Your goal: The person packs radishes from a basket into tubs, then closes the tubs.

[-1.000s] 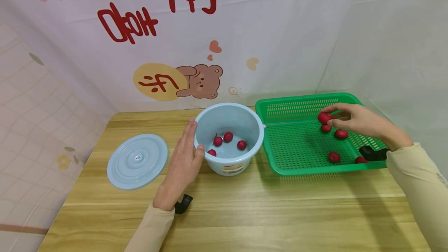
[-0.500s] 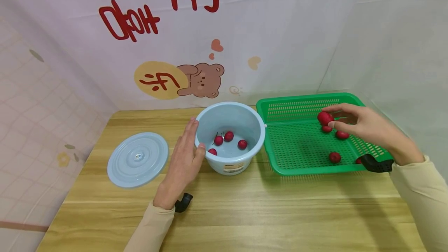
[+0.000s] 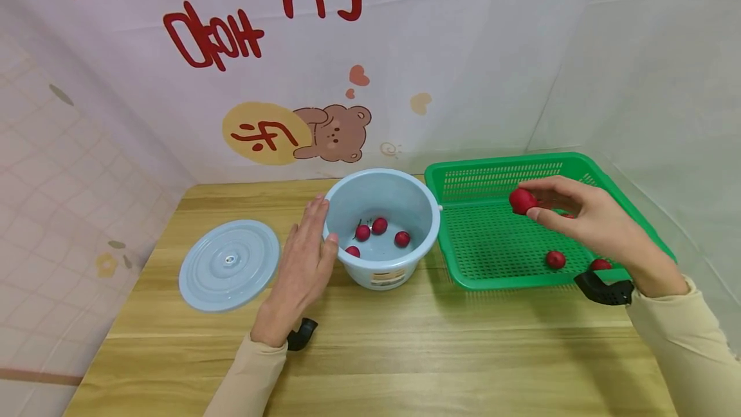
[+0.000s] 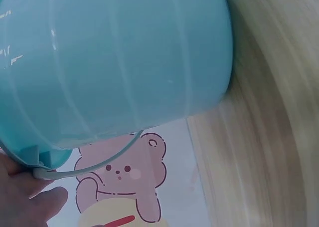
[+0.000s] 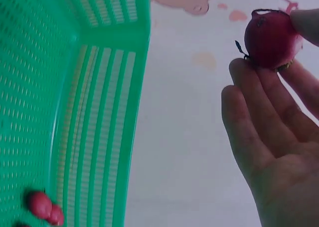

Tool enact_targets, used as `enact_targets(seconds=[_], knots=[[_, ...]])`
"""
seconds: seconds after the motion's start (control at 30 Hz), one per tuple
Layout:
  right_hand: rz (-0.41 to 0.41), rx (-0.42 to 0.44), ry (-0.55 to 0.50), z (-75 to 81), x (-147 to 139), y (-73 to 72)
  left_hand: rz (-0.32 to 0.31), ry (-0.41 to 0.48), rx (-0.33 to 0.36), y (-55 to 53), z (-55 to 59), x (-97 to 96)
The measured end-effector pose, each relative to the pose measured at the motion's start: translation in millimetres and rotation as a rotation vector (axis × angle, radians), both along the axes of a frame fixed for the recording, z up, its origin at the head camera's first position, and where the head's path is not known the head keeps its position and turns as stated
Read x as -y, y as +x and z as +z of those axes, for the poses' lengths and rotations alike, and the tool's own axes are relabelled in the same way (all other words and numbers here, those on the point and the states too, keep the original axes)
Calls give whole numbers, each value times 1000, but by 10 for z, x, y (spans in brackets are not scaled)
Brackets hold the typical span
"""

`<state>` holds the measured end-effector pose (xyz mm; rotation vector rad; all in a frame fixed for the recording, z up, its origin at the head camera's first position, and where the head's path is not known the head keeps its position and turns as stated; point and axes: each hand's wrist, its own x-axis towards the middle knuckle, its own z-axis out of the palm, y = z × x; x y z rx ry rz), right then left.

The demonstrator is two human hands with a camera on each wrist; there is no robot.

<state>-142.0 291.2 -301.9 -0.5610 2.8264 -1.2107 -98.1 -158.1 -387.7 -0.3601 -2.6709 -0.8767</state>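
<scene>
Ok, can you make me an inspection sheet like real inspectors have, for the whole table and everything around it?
Surface: wood-grain table.
Job's things: blue bucket, upright, four red fruits visible inside; beside it, green basket with more fruits, some perhaps hidden by a hand.
Clutter: blue lid, lying on the table left of the bucket.
Grippers (hands): left hand touches the bucket's side; right hand holds one lifted fruit.
Cables: nothing seen.
Surroundings: pale wall covering with red writing and a cartoon bear.
</scene>
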Motion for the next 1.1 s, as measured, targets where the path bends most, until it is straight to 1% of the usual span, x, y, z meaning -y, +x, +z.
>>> enact_targets(seconds=[0.17,0.3,0.43,0.53,0.7,0.93,1.0,1.1], knots=[[12,-47,-33,-47,143,78,10,0,13,-10,43,-23],[33,-73,-79,-71,262,131,14,8,15,-30,44,-40],[82,-99,-148,-91,389,170,16,10,9,-33,33,-47],[134,-129,-196,-115,480,181,18,-5,13,-25,28,-47],[194,-132,-279,-164,629,199,16,-13,10,-37,19,-42],[237,-156,-369,-249,875,210,11,-5,12,-52,6,-28],[252,-176,-388,-269,947,207,11,-6,12,-54,3,-25],[267,-224,-382,-302,1048,200,12,-7,12,-52,-1,-22]])
